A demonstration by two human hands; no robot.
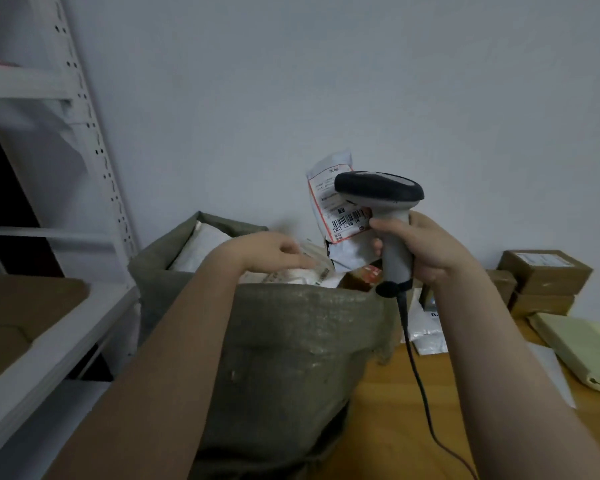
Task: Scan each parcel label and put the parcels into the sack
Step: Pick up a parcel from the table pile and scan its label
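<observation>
A green woven sack [291,341] stands open on the wooden table, filled with several parcels. A white poly-mailer parcel [336,206] with a barcode label sticks upright out of the sack against the wall. My left hand [274,251] reaches over the sack mouth with straight fingers lying on the flat white parcels [291,273] inside. My right hand [426,251] grips the handle of a grey and black barcode scanner [381,192], held upright just right of the upright parcel. The scanner's black cable [416,368] hangs down over the table.
Brown cardboard boxes [544,271] are stacked at the right against the wall. A pale yellow mailer [575,344] and a white bag [426,334] lie on the wooden table [395,427]. A white metal shelf rack [94,140] stands at the left.
</observation>
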